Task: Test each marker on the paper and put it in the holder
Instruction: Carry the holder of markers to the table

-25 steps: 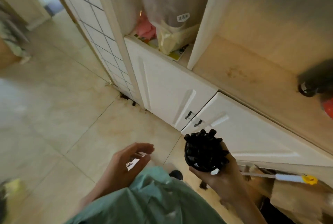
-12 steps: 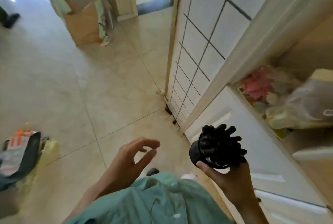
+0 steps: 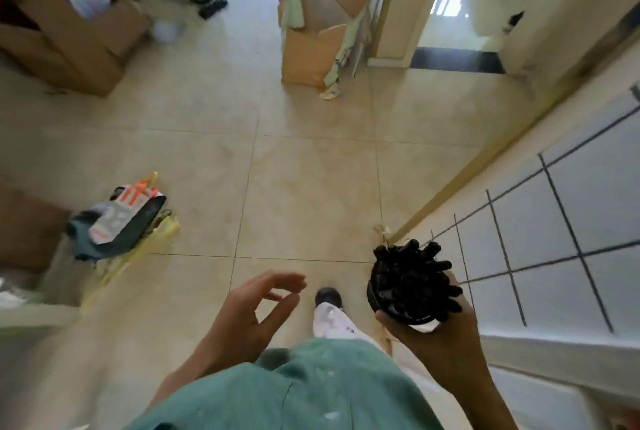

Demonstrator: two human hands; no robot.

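Observation:
My right hand (image 3: pixel 446 346) grips a round black holder (image 3: pixel 398 308) from below, at the lower right. Several black markers (image 3: pixel 412 274) stick out of its top, fanned outward. My left hand (image 3: pixel 252 315) hovers empty at the lower middle, fingers apart and slightly curled, a short way left of the holder. No paper is in view. I am standing; my green top and one dark shoe (image 3: pixel 328 295) show below the hands.
Beige tiled floor stretches ahead. A white gridded door (image 3: pixel 554 256) runs along the right. A pile of bags and packets (image 3: pixel 121 222) lies on the floor at left. Cardboard boxes stand at far left (image 3: pixel 69 42) and ahead (image 3: pixel 318 42), beside a doorway (image 3: pixel 457 14).
The view has swung left, away from the white cabinet and shelves toward the open floor and doorway. Both hands keep their pose; the holder stays in my right hand.

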